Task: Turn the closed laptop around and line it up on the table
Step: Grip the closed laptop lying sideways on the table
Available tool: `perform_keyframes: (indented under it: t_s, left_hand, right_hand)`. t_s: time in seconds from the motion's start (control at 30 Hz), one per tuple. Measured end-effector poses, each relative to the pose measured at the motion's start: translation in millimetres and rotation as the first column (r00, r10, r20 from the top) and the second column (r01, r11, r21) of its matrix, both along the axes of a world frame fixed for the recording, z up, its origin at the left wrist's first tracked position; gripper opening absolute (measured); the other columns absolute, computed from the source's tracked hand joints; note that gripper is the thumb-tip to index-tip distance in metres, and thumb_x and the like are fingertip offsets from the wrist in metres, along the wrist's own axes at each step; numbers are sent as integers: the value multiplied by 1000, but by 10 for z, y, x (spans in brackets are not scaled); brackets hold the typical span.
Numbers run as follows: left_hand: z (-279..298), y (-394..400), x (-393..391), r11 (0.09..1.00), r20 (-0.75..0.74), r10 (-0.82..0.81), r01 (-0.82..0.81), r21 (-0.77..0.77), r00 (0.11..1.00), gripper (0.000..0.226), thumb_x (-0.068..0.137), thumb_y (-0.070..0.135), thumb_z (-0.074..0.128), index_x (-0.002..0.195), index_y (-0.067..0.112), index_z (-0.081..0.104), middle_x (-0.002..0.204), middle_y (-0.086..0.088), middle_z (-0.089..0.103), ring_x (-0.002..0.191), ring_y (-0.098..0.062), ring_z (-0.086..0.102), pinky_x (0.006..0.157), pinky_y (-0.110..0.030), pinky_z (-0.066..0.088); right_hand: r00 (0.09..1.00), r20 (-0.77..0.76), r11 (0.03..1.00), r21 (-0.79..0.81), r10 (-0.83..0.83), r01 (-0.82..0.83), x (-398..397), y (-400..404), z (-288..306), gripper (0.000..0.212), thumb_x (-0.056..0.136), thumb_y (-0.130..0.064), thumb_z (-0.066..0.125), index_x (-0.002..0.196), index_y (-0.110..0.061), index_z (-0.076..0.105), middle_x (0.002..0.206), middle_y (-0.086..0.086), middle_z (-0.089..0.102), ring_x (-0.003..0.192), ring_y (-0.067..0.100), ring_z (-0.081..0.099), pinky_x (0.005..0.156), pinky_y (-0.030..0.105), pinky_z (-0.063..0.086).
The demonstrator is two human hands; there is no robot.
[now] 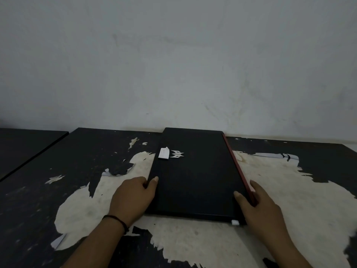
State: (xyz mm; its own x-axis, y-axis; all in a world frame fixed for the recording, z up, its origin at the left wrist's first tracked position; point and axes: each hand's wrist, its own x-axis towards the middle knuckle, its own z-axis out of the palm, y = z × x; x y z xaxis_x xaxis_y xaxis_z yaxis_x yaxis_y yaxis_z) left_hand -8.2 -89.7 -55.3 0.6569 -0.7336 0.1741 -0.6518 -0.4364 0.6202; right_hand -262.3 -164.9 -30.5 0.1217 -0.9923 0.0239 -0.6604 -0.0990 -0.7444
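Note:
A closed black laptop [195,176] lies flat on the table [58,171], its long sides running away from me. A red strip runs along its right edge and a silver logo with a white sticker sits near its left edge. My left hand [133,198] grips the laptop's left edge, thumb on the lid. Over on the red side, my right hand [258,206] holds that edge, thumb on top and fingers alongside it. The laptop's far end reaches the wall.
The black tabletop has large patches where the coating has peeled to pale wood. A second dark table [23,147] stands at the left with a gap between. A grey wall [173,64] rises right behind the table.

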Motion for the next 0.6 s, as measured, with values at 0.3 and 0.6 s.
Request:
perform_keyframes:
  t_s: [0.3, 0.6]
  left_hand:
    - [4, -3, 116, 997, -224, -70, 60, -51, 972, 50, 91, 43, 46, 57, 8, 48, 58, -11, 50, 60, -23, 52, 61, -36, 39]
    - [54, 14, 121, 979, -360, -60, -16, -204, 931, 47, 96, 29, 43, 86, -12, 65, 89, -19, 65, 84, -25, 57, 84, -41, 43]
  right_hand:
    - [929, 353, 992, 89, -113, 86, 80, 54, -27, 81, 83, -35, 63, 146, -32, 13, 137, 13, 52, 113, 29, 56, 96, 41, 45]
    - [670, 672, 928, 367, -316, 70, -7, -40, 9, 43, 80, -24, 67, 116, -2, 58, 113, 7, 63, 96, 22, 60, 86, 33, 47]
